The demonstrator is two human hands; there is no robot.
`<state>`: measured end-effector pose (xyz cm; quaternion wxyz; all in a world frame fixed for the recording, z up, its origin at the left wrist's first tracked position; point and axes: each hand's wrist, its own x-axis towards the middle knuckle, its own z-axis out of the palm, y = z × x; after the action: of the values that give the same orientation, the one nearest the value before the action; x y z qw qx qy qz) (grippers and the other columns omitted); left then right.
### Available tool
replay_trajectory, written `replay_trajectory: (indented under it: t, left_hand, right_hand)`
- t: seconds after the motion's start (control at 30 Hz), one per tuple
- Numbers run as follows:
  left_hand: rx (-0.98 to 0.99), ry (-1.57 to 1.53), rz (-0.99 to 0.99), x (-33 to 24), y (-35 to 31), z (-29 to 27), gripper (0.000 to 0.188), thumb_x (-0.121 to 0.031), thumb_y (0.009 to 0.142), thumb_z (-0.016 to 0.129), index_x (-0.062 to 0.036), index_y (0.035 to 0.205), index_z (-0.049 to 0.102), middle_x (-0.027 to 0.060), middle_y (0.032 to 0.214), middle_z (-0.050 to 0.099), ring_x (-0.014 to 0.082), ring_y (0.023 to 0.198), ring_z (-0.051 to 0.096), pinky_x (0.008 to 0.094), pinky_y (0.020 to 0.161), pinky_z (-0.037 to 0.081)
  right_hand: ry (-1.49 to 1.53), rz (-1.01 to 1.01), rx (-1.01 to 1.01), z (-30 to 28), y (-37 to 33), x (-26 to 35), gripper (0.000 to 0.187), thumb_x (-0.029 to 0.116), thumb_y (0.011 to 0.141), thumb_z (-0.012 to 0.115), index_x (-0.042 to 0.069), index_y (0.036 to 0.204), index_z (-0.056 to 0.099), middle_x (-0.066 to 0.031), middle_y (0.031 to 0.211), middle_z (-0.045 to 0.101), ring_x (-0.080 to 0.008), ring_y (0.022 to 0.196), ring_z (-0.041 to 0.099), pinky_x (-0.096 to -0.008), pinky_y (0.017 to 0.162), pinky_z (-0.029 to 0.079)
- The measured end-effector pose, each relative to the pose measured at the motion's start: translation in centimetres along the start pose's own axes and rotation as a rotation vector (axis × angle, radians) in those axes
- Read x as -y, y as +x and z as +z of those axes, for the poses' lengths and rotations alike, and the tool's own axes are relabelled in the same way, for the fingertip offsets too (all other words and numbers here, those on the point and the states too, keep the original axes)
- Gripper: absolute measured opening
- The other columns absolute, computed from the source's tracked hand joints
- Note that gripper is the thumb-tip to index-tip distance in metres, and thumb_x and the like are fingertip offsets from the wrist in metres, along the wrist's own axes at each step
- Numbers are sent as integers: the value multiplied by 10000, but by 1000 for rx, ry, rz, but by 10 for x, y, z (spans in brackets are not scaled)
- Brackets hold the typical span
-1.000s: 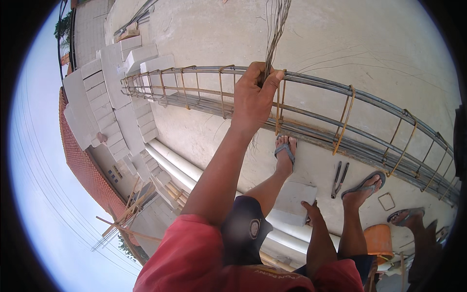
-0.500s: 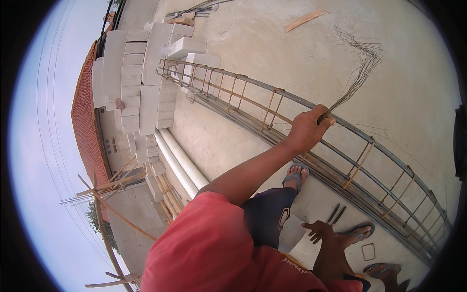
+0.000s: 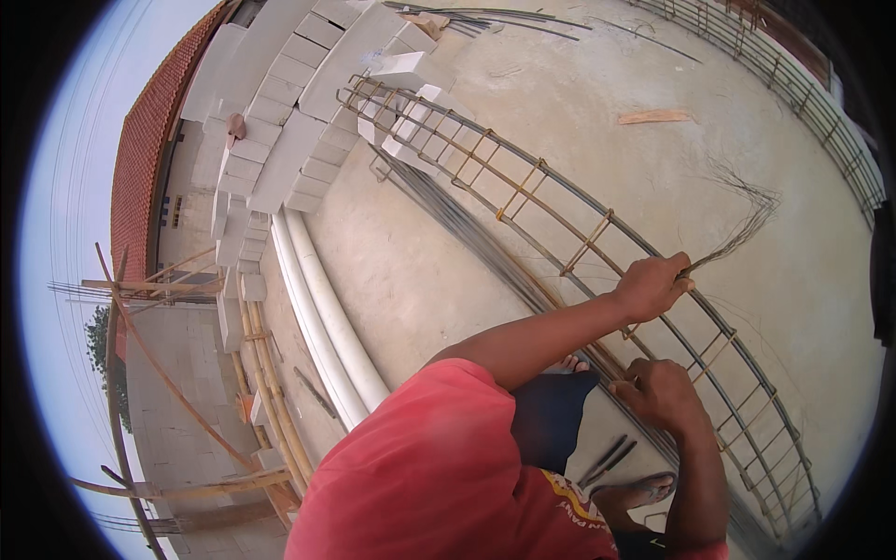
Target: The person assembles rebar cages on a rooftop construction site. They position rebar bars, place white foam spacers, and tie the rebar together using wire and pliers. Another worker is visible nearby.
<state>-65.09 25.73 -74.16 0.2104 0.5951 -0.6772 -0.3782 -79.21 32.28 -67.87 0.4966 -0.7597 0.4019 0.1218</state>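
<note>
My left hand [image 3: 656,287] is closed on a bundle of thin tie wire [image 3: 747,224], whose loose ends fan out to the right. That same hand rests at the far bar of a long rebar cage [image 3: 537,191], made of steel bars with square stirrups tied across. My right hand [image 3: 661,394] has come to the cage's near side, its fingers curled round the near bar just below my left hand. Loose straight steel bars [image 3: 467,229] lie on the ground beside the cage, partly hidden by my arms.
White blocks [image 3: 280,89] are stacked at the far left, some under the cage's far end. Two pale pipes [image 3: 322,317] and bamboo poles [image 3: 271,373] lie left. Another rebar cage [image 3: 784,75] stands at the upper right, near a wood strip [image 3: 655,117]. Two dark tool handles [image 3: 611,457] lie near my foot.
My right hand has risen from near my knee onto the cage's near bar. The cage looks turned, showing a broader face. My left hand keeps the wire; the view has shifted.
</note>
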Motion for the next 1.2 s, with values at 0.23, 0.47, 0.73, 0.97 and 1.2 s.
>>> replay_trajectory:
  t: [0.23, 0.47, 0.73, 0.97, 1.2]
  left_hand:
    - [88, -93, 122, -39, -56, -87, 301, -295, 911, 513, -6, 990, 523, 203, 760, 609, 395, 782, 602, 461, 701, 450]
    - [-144, 3, 163, -4, -106, -138, 303, -304, 934, 472, -48, 1083, 533, 193, 809, 622, 397, 818, 595, 471, 723, 452]
    - [-537, 133, 42, 54, -105, -197, 197, -269, 914, 514, -114, 958, 627, 123, 817, 644, 342, 798, 612, 443, 691, 468]
    - [-925, 384, 261, 77, -107, -213, 251, -312, 877, 568, -78, 939, 634, 144, 816, 645, 332, 796, 614, 426, 697, 472]
    - [-161, -199, -38, 34, -207, -173, 423, -404, 876, 559, -19, 1030, 646, 235, 892, 627, 342, 869, 601, 386, 791, 460]
  right_hand:
    - [-643, -14, -915, -52, -59, 32, 441, 118, 767, 694, 34, 1175, 551, -168, 1125, 573, -296, 1102, 525, -414, 945, 393]
    - [112, -57, -764, -17, -78, 74, 203, 105, 867, 594, -55, 982, 640, -204, 896, 668, -313, 813, 646, -341, 802, 484]
    - [-33, 115, -747, -4, -119, 96, 214, 133, 873, 590, -50, 966, 653, -218, 907, 664, -315, 834, 654, -346, 765, 480]
    - [-124, 110, -801, -12, -153, 111, 198, 125, 867, 583, -57, 921, 642, -211, 817, 650, -301, 723, 636, -345, 697, 476]
    - [-284, 136, -937, -24, -180, 154, 193, 110, 872, 563, -65, 926, 625, -216, 778, 613, -283, 635, 567, -344, 631, 443]
